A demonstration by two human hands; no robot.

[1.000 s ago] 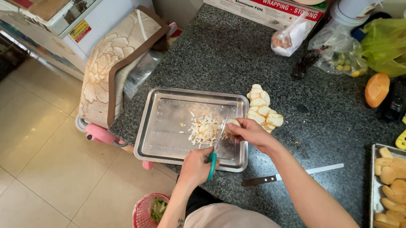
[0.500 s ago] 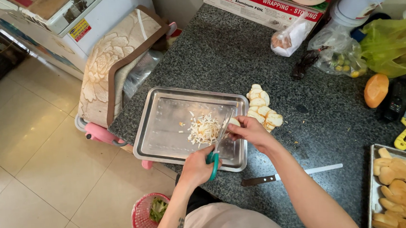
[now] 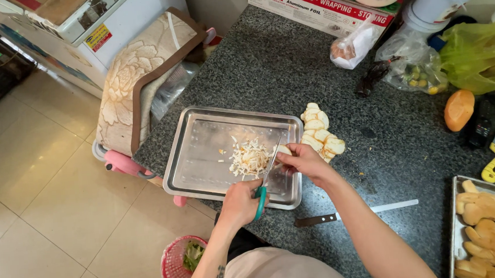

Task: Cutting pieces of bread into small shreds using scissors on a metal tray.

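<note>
My left hand point(image 3: 240, 201) grips green-handled scissors point(image 3: 264, 180), blades pointing up over a metal tray point(image 3: 194, 153). My right hand point(image 3: 305, 161) pinches a pale slice point(image 3: 282, 150) at the blade tips, above the tray's right side. A heap of thin pale shreds point(image 3: 248, 157) lies in the tray's middle. Just right of the tray, a pile of pale round slices point(image 3: 319, 131) rests on the dark granite counter point(image 3: 266, 70).
A knife point(image 3: 353, 213) lies on the counter near my right forearm. A tray of bread pieces point(image 3: 489, 228) sits at bottom right. Plastic bags point(image 3: 413, 62), a foil box point(image 3: 319, 5) and an orange bread roll point(image 3: 459, 110) stand at the back. A red basket point(image 3: 180, 264) is on the floor.
Both hands stay over the tray's right side; the scissors and slice shifted only slightly as the pale shreds gather.
</note>
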